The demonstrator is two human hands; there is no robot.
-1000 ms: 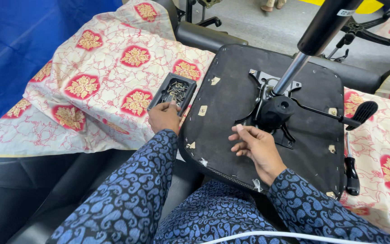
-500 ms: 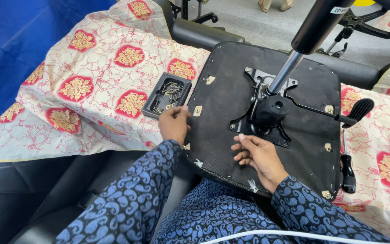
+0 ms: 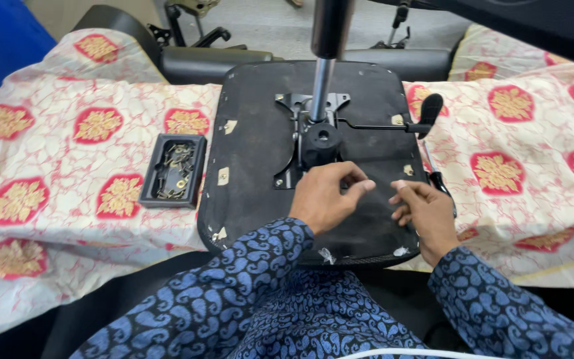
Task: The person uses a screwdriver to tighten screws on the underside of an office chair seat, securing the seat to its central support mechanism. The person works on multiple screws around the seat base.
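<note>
An upturned black chair seat (image 3: 254,153) lies across the cloth-covered surface in front of me. A black metal mechanism plate (image 3: 313,133) and a steel column (image 3: 321,80) rise from its underside. My left hand (image 3: 323,199) rests on the seat just below the mechanism, with thumb and forefinger pinched and pointing right. My right hand (image 3: 426,213) is close beside it at the seat's right edge, its fingertips pinched towards the left hand. Anything small between the fingers is too tiny to make out. A black tray of small screws (image 3: 173,169) sits left of the seat.
A lever with a black knob (image 3: 430,110) sticks out to the right of the mechanism. A cream cloth with red and gold medallions (image 3: 68,153) covers the surface on both sides. Black chair parts (image 3: 194,56) lie behind the seat, with grey floor beyond.
My left hand has left the screw tray and come to the middle of the seat, meeting my right hand. The view has swung so the seat is centred.
</note>
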